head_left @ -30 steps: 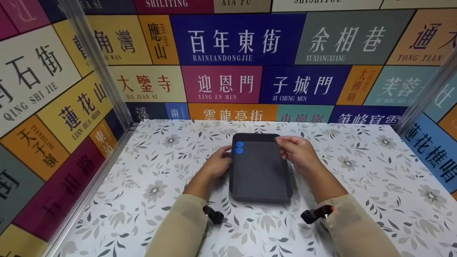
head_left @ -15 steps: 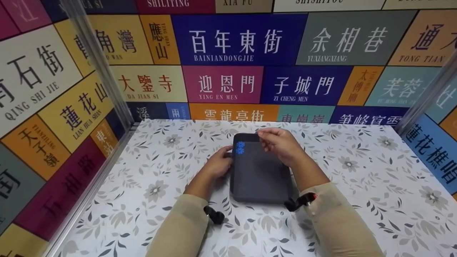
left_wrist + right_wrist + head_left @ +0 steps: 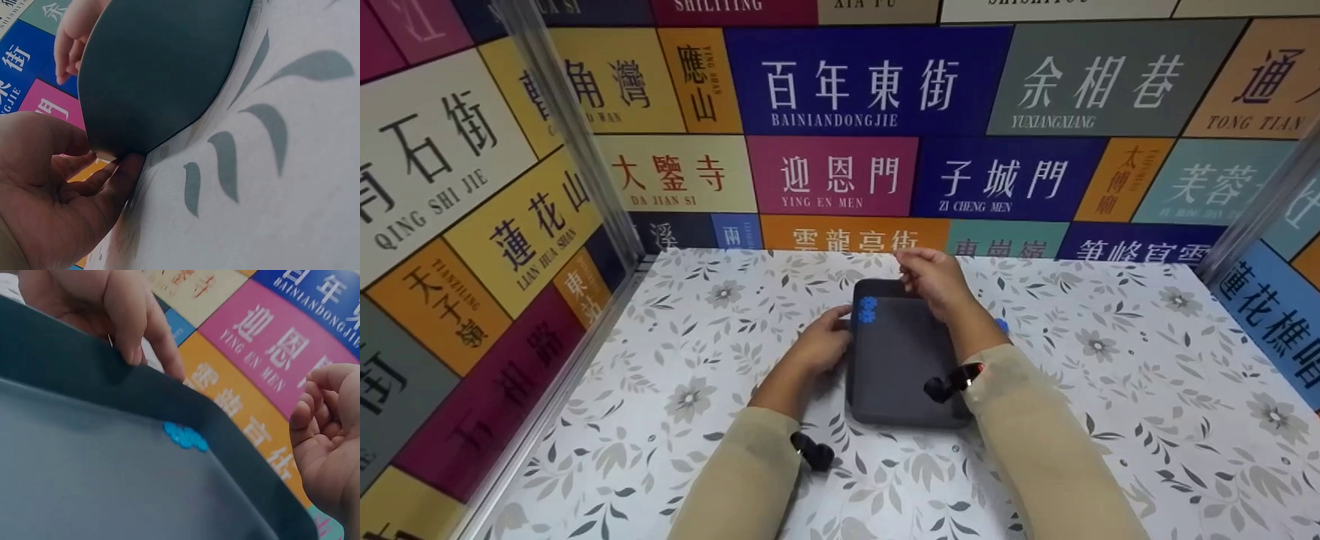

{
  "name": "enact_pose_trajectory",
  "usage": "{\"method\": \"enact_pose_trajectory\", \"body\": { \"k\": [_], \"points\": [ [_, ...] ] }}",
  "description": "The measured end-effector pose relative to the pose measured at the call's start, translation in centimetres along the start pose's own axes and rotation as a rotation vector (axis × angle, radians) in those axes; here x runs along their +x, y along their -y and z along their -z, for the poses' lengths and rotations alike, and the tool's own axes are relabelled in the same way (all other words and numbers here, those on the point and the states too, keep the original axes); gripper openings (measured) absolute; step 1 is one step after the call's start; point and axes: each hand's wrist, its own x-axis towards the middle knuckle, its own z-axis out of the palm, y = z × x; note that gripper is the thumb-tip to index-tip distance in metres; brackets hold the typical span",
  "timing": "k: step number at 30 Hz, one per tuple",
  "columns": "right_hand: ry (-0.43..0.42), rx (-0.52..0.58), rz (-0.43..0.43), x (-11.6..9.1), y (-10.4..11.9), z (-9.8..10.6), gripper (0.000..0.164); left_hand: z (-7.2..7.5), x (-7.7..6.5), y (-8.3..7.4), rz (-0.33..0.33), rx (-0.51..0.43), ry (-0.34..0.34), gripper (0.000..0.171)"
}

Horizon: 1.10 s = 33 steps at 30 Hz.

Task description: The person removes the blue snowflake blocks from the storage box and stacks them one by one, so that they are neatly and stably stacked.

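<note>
Two small blue flower-shaped pieces lie in the far left corner of a dark grey rectangular tray; the right wrist view shows the blue pieces close up beside the wall. At the tray's left side, my left hand holds the edge, and in the left wrist view my left hand has its fingertips at the tray's rim and base. My right hand is raised over the far edge. Its fingers are curled with thumb and forefinger together, and nothing shows between them.
A blue thing shows on the table just right of the tray, mostly hidden by my right forearm. The table wears a flowered cloth. Coloured sign-printed walls stand behind it and at both sides.
My right hand has moved from the tray's far right corner leftward and up, away from the tray. A blue thing has come into sight behind its forearm. My left hand stays at the tray's left side.
</note>
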Motion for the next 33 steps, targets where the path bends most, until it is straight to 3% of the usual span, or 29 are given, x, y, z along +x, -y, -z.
{"method": "enact_pose_trajectory", "body": {
  "k": [5, 15, 23, 33],
  "points": [
    [-0.026, -0.058, 0.020, 0.9, -1.8, 0.5, 0.032, 0.0, 0.1, 0.0, -0.019, 0.015, -0.007, 0.061],
    [0.057, -0.426, 0.043, 0.8, -4.3, 1.1, 0.032, -0.1, 0.2, 0.0, -0.012, 0.001, -0.006, 0.063],
    [0.162, -0.623, 0.040, 0.7, -5.1, 0.2, 0.023, 0.1, 0.0, -0.1, 0.004, -0.016, 0.017, 0.063],
    [0.241, -0.773, 0.040, 0.6, -5.2, -0.5, 0.031, 0.1, 0.1, 0.0, 0.012, -0.012, 0.020, 0.062]
  ]
}}
